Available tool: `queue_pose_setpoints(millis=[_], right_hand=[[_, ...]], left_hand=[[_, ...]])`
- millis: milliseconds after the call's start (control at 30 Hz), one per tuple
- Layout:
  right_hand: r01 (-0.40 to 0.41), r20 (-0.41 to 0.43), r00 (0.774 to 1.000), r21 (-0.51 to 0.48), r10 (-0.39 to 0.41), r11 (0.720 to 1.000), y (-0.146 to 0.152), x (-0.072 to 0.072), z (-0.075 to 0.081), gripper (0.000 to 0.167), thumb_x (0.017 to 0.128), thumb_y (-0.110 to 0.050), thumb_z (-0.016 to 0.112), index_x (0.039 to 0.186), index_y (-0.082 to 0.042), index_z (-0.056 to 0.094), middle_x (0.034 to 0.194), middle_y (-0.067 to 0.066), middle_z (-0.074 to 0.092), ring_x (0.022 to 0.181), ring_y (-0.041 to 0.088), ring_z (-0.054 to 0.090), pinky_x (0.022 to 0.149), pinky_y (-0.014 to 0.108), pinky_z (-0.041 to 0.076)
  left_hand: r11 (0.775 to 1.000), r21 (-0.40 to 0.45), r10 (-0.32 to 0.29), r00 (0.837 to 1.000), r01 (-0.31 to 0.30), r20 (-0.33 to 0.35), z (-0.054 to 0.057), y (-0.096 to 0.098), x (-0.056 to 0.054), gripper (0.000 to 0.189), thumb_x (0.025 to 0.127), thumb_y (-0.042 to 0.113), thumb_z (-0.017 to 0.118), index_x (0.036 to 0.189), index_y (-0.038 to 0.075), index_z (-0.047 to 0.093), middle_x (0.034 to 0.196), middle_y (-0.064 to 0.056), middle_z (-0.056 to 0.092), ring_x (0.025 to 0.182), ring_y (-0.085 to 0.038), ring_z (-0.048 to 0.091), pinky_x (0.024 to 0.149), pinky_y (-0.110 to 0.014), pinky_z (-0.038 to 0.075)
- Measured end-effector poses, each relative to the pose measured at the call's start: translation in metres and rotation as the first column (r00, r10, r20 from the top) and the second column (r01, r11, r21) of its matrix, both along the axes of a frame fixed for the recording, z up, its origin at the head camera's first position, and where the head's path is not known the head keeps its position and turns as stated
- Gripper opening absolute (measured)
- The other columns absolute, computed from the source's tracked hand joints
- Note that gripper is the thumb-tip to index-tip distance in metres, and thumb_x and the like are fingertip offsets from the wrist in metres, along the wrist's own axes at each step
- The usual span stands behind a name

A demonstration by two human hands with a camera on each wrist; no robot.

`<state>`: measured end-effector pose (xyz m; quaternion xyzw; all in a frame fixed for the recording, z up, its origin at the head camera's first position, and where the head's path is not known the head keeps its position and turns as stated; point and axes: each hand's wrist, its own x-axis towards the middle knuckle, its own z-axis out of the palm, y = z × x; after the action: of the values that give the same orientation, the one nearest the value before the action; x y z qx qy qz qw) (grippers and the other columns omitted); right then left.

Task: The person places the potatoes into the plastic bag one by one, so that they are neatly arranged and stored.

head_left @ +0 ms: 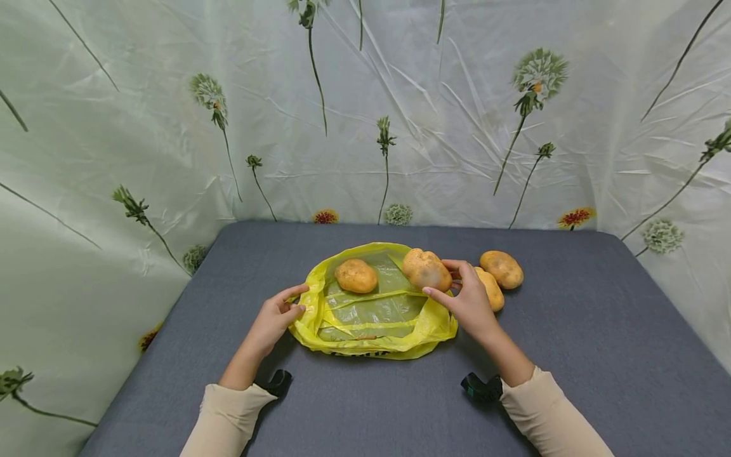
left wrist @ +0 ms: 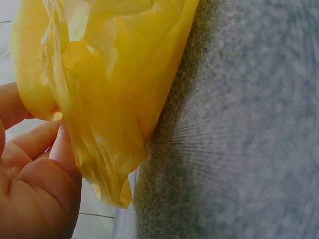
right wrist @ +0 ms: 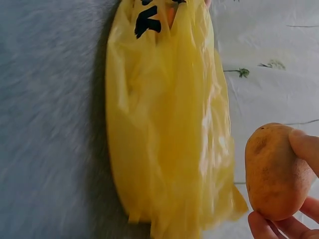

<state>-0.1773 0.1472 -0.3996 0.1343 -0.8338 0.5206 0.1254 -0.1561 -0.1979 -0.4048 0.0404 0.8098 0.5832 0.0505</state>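
A yellow plastic bag lies spread with its mouth facing up, and one potato rests inside it toward the back. At the bag's left rim, my left hand pinches the thin plastic between thumb and fingers. In the left wrist view, folds of the bag hang beside that hand. My right hand grips another potato by its right end, over the bag's right back rim. The right wrist view has this potato between thumb and fingertips, beside the bag's outer side.
Two more potatoes lie on the grey table right of the bag: a farther potato and a nearer potato, partly behind my right hand. A flower-printed curtain stands along the table's back and sides.
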Motion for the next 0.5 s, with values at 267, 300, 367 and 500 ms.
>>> queue_pose_setpoints(millis=[267,300,367,500], right_hand=[[-0.005,0.040,0.999,0.014,0.004,1.000,-0.024,-0.014,0.000,0.060,0.075,-0.028,0.073,0.121,-0.002,0.044,0.117,0.014,0.042,0.101,0.028,0.046,0.082,0.042,0.042],[-0.004,0.045,0.999,0.012,0.004,1.000,-0.027,-0.016,0.000,0.059,0.075,-0.027,0.073,0.121,-0.003,0.045,0.117,0.014,0.042,0.101,0.028,0.046,0.082,0.042,0.042],[-0.001,0.052,0.999,0.012,0.001,1.000,-0.032,-0.019,-0.001,0.059,0.075,-0.027,0.073,0.121,-0.004,0.045,0.117,0.013,0.043,0.101,0.027,0.046,0.082,0.041,0.042],[0.005,0.073,0.997,0.011,-0.006,1.000,-0.041,-0.026,-0.004,0.056,0.075,-0.023,0.073,0.121,-0.004,0.046,0.116,0.012,0.044,0.101,0.025,0.046,0.081,0.040,0.043]], left_hand=[[1.000,0.006,-0.001,1.000,0.001,0.000,0.000,0.000,0.000,0.039,0.089,-0.001,0.050,0.127,-0.006,0.044,0.086,-0.017,0.046,0.065,-0.011,0.043,0.055,-0.022,0.039],[1.000,0.005,0.000,1.000,0.000,0.000,0.000,0.000,0.000,0.039,0.089,-0.001,0.050,0.127,-0.006,0.044,0.085,-0.017,0.047,0.065,-0.011,0.043,0.055,-0.022,0.039],[1.000,0.001,0.001,1.000,-0.001,-0.001,0.000,0.000,0.000,0.039,0.089,-0.001,0.050,0.127,-0.006,0.044,0.086,-0.017,0.047,0.065,-0.011,0.043,0.055,-0.022,0.039],[1.000,-0.002,0.000,1.000,0.000,-0.002,0.000,0.000,0.000,0.039,0.089,-0.001,0.050,0.127,-0.006,0.044,0.086,-0.016,0.046,0.065,-0.012,0.043,0.055,-0.022,0.039]])
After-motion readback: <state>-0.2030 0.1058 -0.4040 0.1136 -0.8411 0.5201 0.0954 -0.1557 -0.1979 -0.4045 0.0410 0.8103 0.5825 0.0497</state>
